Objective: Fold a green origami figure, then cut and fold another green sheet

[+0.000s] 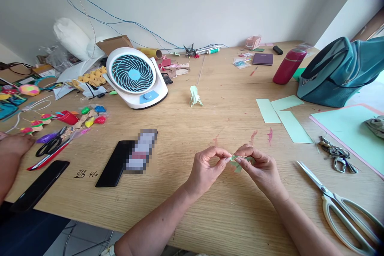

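Note:
Just above the table's near middle, a small piece of folded light green paper (238,167) is pinched between my two hands. My left hand (208,168) grips its left end between thumb and forefinger. On the other side, the thumb and fingers of my right hand (261,170) are closed on the paper and cover much of it. Farther back stands a folded light green paper figure (195,96) on legs. To the right lie several cut light green paper strips (295,127). Large white-handled scissors (336,200) rest beside my right forearm.
A white fan (135,76) stands at back left. Phones (112,164) lie to the left, near black scissors (51,146) and another person's hand (18,144). At right are keys (337,154), green sheets (351,128), a red bottle (289,64) and a teal bag (336,72).

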The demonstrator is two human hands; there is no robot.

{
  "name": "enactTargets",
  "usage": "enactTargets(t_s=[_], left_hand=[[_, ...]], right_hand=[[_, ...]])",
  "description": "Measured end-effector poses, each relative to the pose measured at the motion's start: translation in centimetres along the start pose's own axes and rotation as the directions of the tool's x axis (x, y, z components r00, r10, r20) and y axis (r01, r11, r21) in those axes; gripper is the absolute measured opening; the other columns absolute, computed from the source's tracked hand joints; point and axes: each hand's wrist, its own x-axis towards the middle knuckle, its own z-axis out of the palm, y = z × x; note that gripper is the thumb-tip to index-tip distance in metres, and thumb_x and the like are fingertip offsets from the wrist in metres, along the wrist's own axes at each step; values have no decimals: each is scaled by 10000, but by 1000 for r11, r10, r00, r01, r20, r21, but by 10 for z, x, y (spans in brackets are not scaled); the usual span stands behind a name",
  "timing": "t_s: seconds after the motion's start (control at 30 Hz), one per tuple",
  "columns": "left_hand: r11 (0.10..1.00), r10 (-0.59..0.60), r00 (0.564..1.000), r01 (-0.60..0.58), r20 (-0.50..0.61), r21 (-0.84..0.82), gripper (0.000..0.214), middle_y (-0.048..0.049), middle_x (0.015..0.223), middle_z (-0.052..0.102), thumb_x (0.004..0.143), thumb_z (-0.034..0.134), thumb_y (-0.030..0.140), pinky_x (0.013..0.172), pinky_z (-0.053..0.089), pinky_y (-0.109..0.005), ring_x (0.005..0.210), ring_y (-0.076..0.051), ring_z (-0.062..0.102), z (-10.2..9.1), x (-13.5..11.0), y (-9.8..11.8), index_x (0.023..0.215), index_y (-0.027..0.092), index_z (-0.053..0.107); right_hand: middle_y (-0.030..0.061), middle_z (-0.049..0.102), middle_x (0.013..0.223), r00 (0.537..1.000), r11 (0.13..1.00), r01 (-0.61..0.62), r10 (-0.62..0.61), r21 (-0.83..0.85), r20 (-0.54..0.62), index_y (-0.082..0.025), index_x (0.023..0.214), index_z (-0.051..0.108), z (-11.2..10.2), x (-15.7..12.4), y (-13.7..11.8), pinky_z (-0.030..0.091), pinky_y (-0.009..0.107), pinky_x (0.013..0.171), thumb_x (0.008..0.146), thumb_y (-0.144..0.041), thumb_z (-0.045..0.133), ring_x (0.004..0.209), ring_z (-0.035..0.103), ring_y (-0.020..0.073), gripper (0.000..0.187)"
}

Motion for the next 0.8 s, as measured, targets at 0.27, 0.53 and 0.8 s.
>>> enactTargets(t_s=[0.27, 0.53, 0.8], left_hand=[[999, 34, 999, -32, -30, 42, 80, -16, 790, 710, 846, 629, 144, 765, 524, -253, 749, -136, 654, 1, 0, 2, 799, 182, 681], [996, 52, 998, -50, -33, 73, 117, -12, 794, 705, 835, 610, 88, 755, 510, -238, 749, -126, 648, 1, 1, -1, 805, 175, 683], [997, 27, 1000, -26, -10, 68, 105, -10, 817, 740, 853, 626, 119, 758, 519, -236, 763, -132, 678, 1, 0, -1, 829, 182, 706]], right_hand=[[17, 612, 776, 999, 998, -10, 13, -63, 46, -230, 847, 673, 0, 2, -2, 465, 300, 655, 900, -324, 657, 712, 567, 159, 109], [17, 605, 768, 996, 998, -56, 57, -20, 68, -221, 819, 662, 1, 3, 1, 458, 292, 633, 889, -369, 667, 701, 548, 155, 164], [14, 595, 780, 987, 989, -146, 145, 2, 69, -212, 830, 674, 0, 2, 3, 479, 279, 620, 880, -394, 676, 691, 554, 148, 188]])
